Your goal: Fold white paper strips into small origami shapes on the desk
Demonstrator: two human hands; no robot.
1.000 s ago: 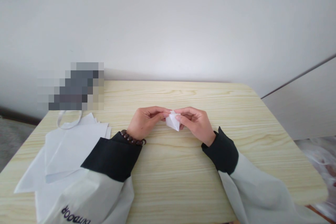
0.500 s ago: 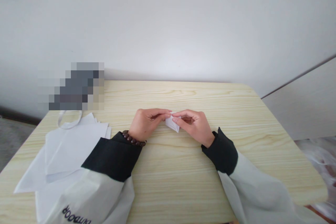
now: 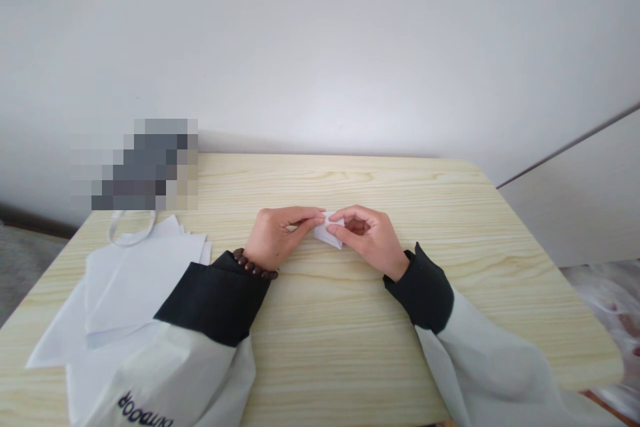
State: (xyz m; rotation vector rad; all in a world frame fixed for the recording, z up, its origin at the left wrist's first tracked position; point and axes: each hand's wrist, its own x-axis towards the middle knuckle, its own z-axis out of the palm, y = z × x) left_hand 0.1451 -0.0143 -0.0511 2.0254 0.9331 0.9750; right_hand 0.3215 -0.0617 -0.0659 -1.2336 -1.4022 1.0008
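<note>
A small folded piece of white paper (image 3: 329,235) is held between my two hands above the middle of the table. My left hand (image 3: 283,232) pinches its left edge between thumb and forefinger; a dark beaded bracelet circles that wrist. On the other side, my right hand (image 3: 367,233) has thumb and forefinger on the paper's right part, the fingertips close together. The paper's lower corner points down toward me. Part of it is hidden behind the fingers.
Several loose white sheets (image 3: 135,287) lie overlapped on the left of the wood-grain table (image 3: 340,360), partly under my left sleeve. A white ring (image 3: 114,230), perhaps a tape roll, rests at their top. Behind it is a pixelated dark object (image 3: 145,167). A white wall (image 3: 320,53) backs the table.
My right forefinger has lifted slightly and bent back from the paper's top edge. The folded paper's lower corner has shifted up a little. My left hand stays almost still.
</note>
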